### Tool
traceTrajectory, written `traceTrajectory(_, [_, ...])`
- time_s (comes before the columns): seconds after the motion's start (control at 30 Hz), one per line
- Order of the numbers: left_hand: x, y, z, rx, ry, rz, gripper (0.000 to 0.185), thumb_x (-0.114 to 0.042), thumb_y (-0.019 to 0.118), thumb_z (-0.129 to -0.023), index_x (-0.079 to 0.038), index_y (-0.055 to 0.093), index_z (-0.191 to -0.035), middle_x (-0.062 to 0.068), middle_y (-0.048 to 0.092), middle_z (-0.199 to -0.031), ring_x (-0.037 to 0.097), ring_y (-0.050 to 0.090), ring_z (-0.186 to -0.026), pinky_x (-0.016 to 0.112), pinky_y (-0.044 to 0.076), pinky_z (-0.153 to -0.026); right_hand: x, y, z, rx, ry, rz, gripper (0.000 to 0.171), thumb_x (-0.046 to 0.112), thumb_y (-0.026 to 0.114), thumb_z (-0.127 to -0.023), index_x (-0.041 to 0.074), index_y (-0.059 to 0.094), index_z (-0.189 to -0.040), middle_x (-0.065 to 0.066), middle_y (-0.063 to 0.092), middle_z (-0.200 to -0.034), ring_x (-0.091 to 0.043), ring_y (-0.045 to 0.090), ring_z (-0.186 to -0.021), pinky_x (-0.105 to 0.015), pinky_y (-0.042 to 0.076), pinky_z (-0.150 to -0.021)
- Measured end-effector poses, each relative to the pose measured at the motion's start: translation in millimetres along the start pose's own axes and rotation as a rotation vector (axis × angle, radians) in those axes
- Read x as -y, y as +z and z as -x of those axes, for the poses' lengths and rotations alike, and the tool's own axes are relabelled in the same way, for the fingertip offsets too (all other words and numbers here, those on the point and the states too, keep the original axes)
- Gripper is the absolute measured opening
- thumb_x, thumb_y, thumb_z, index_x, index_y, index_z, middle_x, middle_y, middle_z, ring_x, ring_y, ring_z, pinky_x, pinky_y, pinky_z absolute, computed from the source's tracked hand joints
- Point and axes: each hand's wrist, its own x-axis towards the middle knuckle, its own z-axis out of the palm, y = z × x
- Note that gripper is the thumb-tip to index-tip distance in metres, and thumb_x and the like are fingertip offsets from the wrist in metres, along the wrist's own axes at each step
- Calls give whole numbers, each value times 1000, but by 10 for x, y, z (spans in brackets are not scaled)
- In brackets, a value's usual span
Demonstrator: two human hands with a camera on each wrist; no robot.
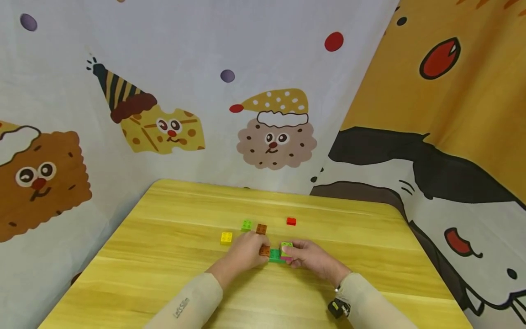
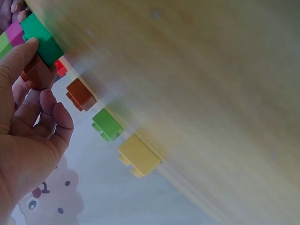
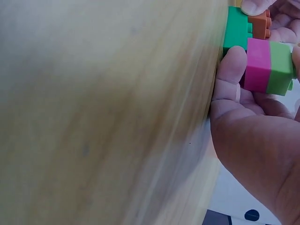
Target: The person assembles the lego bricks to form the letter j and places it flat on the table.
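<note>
Loose bricks sit on the wooden table (image 1: 164, 256): a yellow brick (image 1: 226, 237), a light green brick (image 1: 246, 225) just beside a brown brick (image 1: 261, 229), and a red brick (image 1: 291, 221) off on its own. Cartoon cookie backdrop (image 1: 164, 114) behind, with an orange cartoon cloth (image 1: 472, 137) on the right.

Legible text: one printed mark, seen in the head view.
The left sleeve (image 1: 186, 304) bears small lettering, apparently "Let's Slim", running along the forearm.
</note>
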Motion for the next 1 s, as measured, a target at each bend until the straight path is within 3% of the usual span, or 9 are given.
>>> traceTrajectory(0.27, [17,-1,13,4,-4,-2,27,-27,87,-81,-16,77,-103,-6,71,-91,11,60,-84,31,53,-75,11,21,-4,15,-12,5,55,41,63,-100,-1,59,-134,-15,69,-108,-24,64,-95,-37,56,-83])
traceTrajectory(0.43, [0,-6,9,4,5,-14,27,-28,87,-81,-17,76,-103,-6,71,-92,12,61,-85,31,53,-77,69,-30,51,42,-23,44,62,43,59,-102,-2,50,-145,-17,66,-118,-27,64,-100,-40,56,-86])
traceTrajectory(0.57, [-5,-14,17,8,1,-2,27,-28,87,-81,-17,76,-104,-6,72,-93,12,61,-85,32,53,-77,206,-157,62,-17,-27,215,66,49,52,-104,1,47,-148,-15,64,-116,-29,62,-101,-44,54,-87])
traceTrajectory(0.73, [20,-25,29,10,-13,-12,27,-29,87,-81,-18,77,-103,-7,71,-91,11,61,-84,30,52,-74,469,-258,-98,-88,-113,468,44,39,50,-107,15,57,-144,-12,60,-136,-31,60,-117,-51,50,-96])
traceTrajectory(0.87, [26,-37,21,20,-9,-19,27,-28,87,-81,-18,77,-104,-8,71,-90,9,60,-80,28,52,-71,632,-212,-337,-2,-210,702,34,26,49,-108,23,62,-140,-3,58,-144,-28,56,-128,-53,45,-104])
traceTrajectory(1.0, [13,-42,-1,40,8,-19,26,-29,86,-83,-18,77,-105,-10,70,-90,7,57,-77,26,50,-67,709,-111,-544,90,-207,835,35,21,51,-108,26,63,-140,2,61,-140,-24,56,-128,-49,46,-105])
